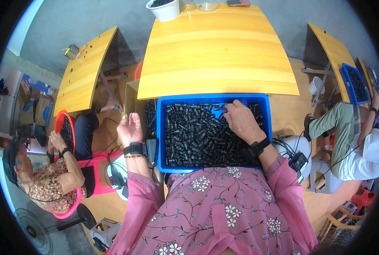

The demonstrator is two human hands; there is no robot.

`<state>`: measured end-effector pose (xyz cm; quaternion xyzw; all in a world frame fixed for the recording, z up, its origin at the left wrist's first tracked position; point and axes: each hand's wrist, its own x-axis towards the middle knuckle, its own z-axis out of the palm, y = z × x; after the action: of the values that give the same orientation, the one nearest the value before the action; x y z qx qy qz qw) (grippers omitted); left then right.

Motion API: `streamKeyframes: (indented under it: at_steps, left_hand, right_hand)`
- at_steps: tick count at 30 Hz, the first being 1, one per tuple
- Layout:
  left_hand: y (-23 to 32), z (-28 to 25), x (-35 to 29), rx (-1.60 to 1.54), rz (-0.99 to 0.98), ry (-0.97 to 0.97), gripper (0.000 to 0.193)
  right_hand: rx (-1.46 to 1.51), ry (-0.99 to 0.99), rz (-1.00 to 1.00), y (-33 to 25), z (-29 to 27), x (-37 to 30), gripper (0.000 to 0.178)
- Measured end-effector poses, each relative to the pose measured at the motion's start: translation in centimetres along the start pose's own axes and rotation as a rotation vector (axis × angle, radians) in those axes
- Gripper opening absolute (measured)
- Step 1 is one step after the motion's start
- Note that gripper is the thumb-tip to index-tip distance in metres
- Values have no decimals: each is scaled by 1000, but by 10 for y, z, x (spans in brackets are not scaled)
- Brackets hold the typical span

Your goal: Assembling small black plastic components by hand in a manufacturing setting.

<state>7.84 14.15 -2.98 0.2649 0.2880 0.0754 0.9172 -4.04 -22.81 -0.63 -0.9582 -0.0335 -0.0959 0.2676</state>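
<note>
A blue tray (215, 170) full of small black cylindrical parts (193, 136) rests in front of my body, against the near edge of the table. My right hand (242, 121) reaches into its far right part, with fingers bent and pressed together among the parts. Dark pieces show at those fingertips, but what they grip is too small to make out. A patch of blue tray bottom shows beside them. To the left of the tray my left hand (130, 127) is raised palm up, its fingers loosely extended and nothing visible in it. Below it, a cardboard box (131, 100) holds more black parts.
A yellow wooden table (219, 55) bears a white tub (166, 10) of black parts at its far left. On the left, a seated person (53, 178) works over a red basin (64, 114). Another person (346, 144) sits right, beside another blue tray (354, 84).
</note>
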Motion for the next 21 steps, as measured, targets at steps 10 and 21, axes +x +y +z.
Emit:
streamKeyframes:
  at_steps: [10,21]
  left_hand:
    - [-21,47,-81,200,-51,-648,30]
    - [-104,39,-136,492,-507,-577,19]
  right_hand:
    - [370,-173,32,-14,6,-2,22]
    - [476,-231,22,-6,9,1,21]
